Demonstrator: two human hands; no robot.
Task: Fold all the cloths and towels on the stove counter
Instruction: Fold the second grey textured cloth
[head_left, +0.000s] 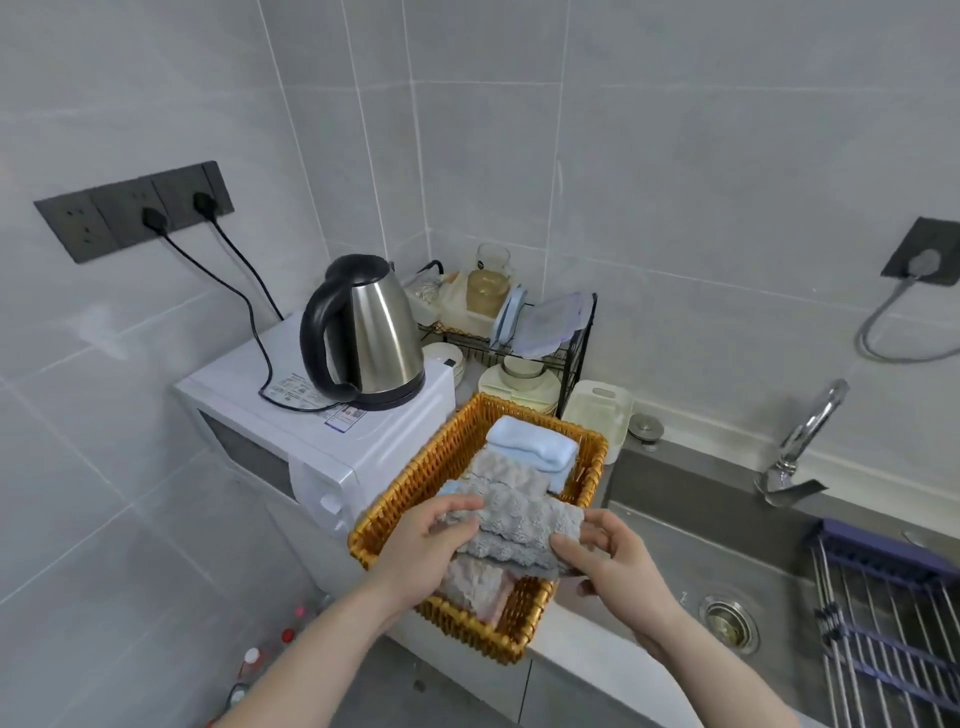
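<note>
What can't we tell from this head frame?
- Cloths low in the basket: the grey cloth held by left hand and right hand covers them; the count is unclear.
- Folded blue towel: its near part is under a grey cloth.
- Bottles on the floor: blurred, and partly behind the left forearm.
- Sink rack: cut off by the right and bottom edges.

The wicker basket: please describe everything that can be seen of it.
The wicker basket is rectangular, woven from golden-orange strands with a thick braided rim. It sits on the counter between the white microwave and the sink, one corner over the counter's front edge. Inside lie a folded light blue towel at the far end, grey textured cloths in the middle and a pinkish cloth at the near end. Both hands hold a grey cloth above it.
</note>
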